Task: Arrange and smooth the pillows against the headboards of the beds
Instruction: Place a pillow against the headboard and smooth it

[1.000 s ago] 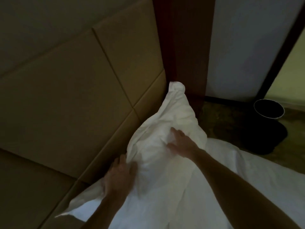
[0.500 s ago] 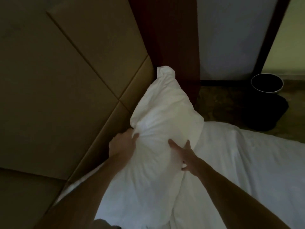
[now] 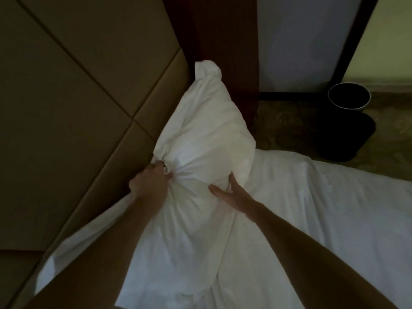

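Observation:
A white pillow (image 3: 205, 130) leans against the tan padded headboard (image 3: 89, 108), its far corner twisted into a knot near the dark wooden post. My left hand (image 3: 149, 184) is closed on a bunch of the pillow's fabric at its headboard-side edge. Lower down on the pillow's front, my right hand (image 3: 229, 192) lies flat with fingers spread, pressing into it. The pillow stands on the white bed sheet (image 3: 312, 208), which is wrinkled.
A dark red-brown wooden post (image 3: 225, 41) rises behind the pillow. A black waste bin (image 3: 349, 112) with a metal rim stands on the patterned carpet at the right, beside the bed's edge. A pale wall panel (image 3: 301, 41) is behind.
My left hand has closed into a tighter grip on the pillow's edge and bunched the fabric. My right hand has stayed low on the pillow's front, and the view has shifted slightly.

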A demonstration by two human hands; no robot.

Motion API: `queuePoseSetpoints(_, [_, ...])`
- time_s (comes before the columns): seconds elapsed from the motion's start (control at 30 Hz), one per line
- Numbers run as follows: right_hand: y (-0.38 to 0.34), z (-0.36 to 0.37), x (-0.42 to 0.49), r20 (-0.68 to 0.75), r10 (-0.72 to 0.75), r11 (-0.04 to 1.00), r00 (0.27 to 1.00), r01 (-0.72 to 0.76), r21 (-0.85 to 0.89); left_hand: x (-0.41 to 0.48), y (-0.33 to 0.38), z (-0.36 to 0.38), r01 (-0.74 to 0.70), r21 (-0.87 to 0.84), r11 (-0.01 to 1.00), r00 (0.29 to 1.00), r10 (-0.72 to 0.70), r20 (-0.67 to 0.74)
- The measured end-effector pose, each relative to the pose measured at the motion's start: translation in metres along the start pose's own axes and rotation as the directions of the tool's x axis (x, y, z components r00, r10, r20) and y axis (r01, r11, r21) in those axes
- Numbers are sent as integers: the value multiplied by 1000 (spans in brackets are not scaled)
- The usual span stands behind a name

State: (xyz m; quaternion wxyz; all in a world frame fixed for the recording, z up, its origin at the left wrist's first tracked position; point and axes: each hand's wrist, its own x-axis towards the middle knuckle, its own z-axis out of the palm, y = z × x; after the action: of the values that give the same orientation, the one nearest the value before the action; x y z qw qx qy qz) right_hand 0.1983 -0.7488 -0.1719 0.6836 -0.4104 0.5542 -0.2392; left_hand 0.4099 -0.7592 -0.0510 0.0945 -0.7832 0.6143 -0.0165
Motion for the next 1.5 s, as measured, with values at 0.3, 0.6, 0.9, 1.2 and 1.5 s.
queuePoseSetpoints(0.3, [114, -107, -1, -147, 114, 286, 983, -174, -943, -92, 49, 23, -625, 245, 741, 712, 670, -209])
queuePoseSetpoints(0.6, [147, -123, 22, -146, 123, 275, 982, -175, -945, -67, 17, 56, -693, 376, 616, 655, 755, -29])
queuePoseSetpoints(0.9, [171, -120, 41, -214, 19, 224, 977, -213, -951, -93, 8, 70, -685, 426, 591, 637, 770, -45])
queuePoseSetpoints(1.2, [137, -76, -3, -341, 38, 403, 939, -327, -855, -173, -53, 125, -636, 406, 657, 623, 747, -232])
queuePoseSetpoints(1.5, [113, 74, -82, -70, -532, 683, 844, 379, -624, -268, -113, 202, -467, -303, 831, 869, 367, -332])
